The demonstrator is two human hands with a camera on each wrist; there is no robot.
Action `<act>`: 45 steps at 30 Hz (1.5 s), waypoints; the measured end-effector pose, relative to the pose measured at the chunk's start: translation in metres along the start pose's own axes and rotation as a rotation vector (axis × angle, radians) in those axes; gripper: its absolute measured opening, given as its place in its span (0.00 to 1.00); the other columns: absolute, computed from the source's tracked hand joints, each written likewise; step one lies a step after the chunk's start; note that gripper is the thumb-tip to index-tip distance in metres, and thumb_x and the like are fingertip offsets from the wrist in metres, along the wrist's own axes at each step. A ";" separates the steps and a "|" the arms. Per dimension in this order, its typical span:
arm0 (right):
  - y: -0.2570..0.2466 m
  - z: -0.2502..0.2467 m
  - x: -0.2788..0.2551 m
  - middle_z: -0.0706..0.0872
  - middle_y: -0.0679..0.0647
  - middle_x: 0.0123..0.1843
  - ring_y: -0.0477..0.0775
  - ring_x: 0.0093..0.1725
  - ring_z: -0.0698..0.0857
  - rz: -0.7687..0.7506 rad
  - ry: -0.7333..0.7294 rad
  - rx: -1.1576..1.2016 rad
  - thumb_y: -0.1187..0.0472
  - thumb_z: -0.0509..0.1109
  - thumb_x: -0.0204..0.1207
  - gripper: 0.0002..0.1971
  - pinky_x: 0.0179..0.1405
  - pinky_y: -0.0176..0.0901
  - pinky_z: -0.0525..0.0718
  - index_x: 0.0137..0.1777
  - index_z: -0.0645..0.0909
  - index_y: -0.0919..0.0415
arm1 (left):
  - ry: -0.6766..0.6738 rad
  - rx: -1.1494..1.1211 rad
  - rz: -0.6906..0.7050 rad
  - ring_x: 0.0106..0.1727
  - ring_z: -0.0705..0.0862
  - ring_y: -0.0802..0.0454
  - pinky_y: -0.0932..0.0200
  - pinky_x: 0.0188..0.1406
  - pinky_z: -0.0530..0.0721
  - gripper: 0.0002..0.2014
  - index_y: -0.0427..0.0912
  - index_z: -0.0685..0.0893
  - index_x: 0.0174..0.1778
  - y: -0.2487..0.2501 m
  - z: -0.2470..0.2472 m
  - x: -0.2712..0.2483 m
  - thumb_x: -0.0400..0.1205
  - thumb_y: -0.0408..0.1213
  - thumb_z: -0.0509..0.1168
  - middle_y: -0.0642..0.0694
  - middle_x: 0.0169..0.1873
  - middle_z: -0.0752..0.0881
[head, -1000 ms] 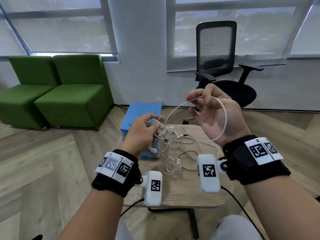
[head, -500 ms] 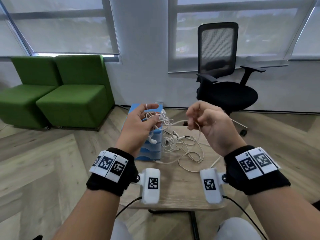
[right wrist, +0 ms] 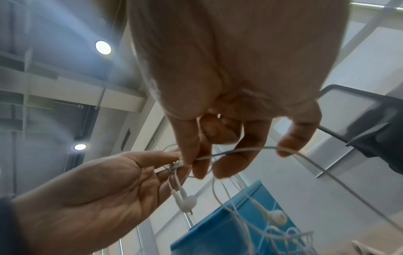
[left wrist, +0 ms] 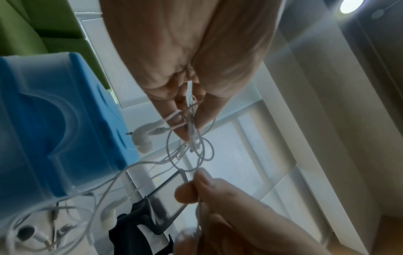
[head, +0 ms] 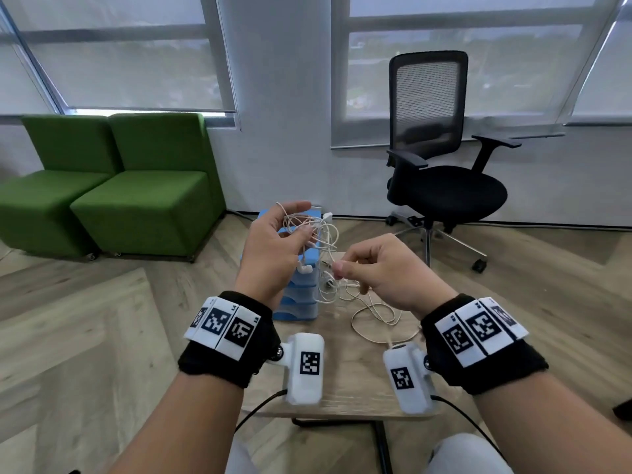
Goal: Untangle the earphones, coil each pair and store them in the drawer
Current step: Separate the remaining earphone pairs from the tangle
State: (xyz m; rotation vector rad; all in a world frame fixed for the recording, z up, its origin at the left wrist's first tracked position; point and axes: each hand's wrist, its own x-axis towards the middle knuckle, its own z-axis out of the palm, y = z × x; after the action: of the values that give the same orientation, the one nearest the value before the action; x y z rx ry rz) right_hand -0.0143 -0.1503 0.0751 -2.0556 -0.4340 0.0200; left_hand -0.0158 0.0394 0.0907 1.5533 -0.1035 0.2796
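White cords: we are holding a tangle of earphones (head: 319, 234) in the air above a small table (head: 345, 388), with loose loops trailing down onto the wood.
Left hand: our left hand (head: 273, 248) is lifting the knot, thumb and fingertips (left wrist: 185, 132) pinching the bunched cords; two earbuds (head: 304, 267) are hanging just below the fingers.
Right hand: our right hand (head: 386, 271) is sitting lower and to the right, thumb and forefinger pinching a single strand (right wrist: 240, 151) that is running up into the knot; the other fingers are curling in loosely.
Between hands: the hands are close together, joined by the cord.
Drawers: a blue drawer unit (head: 301, 292) is standing on the table just behind the left hand, touching some of the trailing loops; we cannot tell whether any drawer is open.
More earphones: further earbuds and cord (head: 372, 313) are lying on the table beside the unit.
Wrists: black bands (head: 225, 340) with printed square markers are wrapping both wrists.
Room: a black chair (head: 441, 165) and green seats (head: 113, 186) are standing by the windows.
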 end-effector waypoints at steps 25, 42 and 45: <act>-0.018 -0.015 0.018 0.91 0.53 0.35 0.58 0.39 0.89 -0.049 0.251 -0.139 0.60 0.76 0.82 0.07 0.50 0.60 0.89 0.41 0.88 0.58 | -0.207 0.125 0.117 0.37 0.84 0.56 0.64 0.36 0.81 0.14 0.42 0.82 0.64 -0.001 0.013 -0.004 0.84 0.27 0.72 0.34 0.43 0.90; -0.018 -0.039 0.008 0.75 0.49 0.29 0.46 0.25 0.67 0.146 0.180 0.434 0.59 0.79 0.80 0.10 0.27 0.41 0.74 0.42 0.80 0.57 | -0.038 0.088 0.058 0.32 0.84 0.58 0.65 0.36 0.81 0.17 0.46 0.75 0.69 -0.005 0.005 0.000 0.89 0.24 0.60 0.47 0.37 0.82; -0.010 -0.038 0.004 0.85 0.50 0.34 0.46 0.29 0.74 0.126 -0.015 0.082 0.55 0.83 0.75 0.08 0.29 0.40 0.73 0.42 0.90 0.58 | 0.026 0.062 0.064 0.30 0.85 0.59 0.68 0.32 0.81 0.16 0.44 0.75 0.71 -0.003 0.003 0.001 0.89 0.26 0.61 0.45 0.38 0.83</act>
State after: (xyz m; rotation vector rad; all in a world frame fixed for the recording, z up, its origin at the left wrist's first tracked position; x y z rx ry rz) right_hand -0.0062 -0.1765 0.1038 -1.9998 -0.3078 0.1269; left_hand -0.0132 0.0367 0.0879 1.6092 -0.1254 0.3557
